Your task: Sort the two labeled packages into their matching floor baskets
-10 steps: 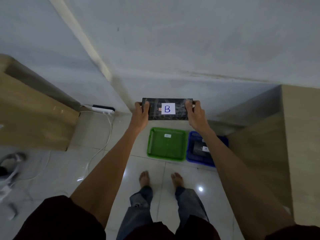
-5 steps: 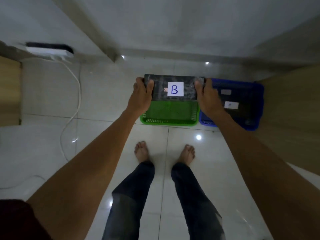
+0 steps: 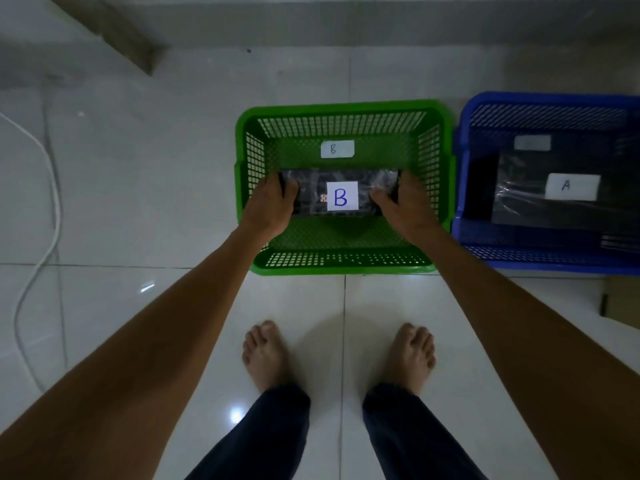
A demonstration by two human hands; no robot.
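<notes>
A black wrapped package with a white "B" label is held low inside the green basket, whose floor carries a small "B" tag. My left hand grips the package's left end and my right hand grips its right end. Whether the package touches the basket floor I cannot tell. To the right stands the blue basket, and in it lies a black package with an "A" label.
Both baskets sit on glossy white floor tiles near the wall base. A white cable curves over the floor at the left. My bare feet stand just in front of the green basket. A brown cabinet corner juts in at the right.
Both hands have lowered the "B" package from above the green basket's far rim down into the basket. The view has tilted down and come closer to the baskets.
</notes>
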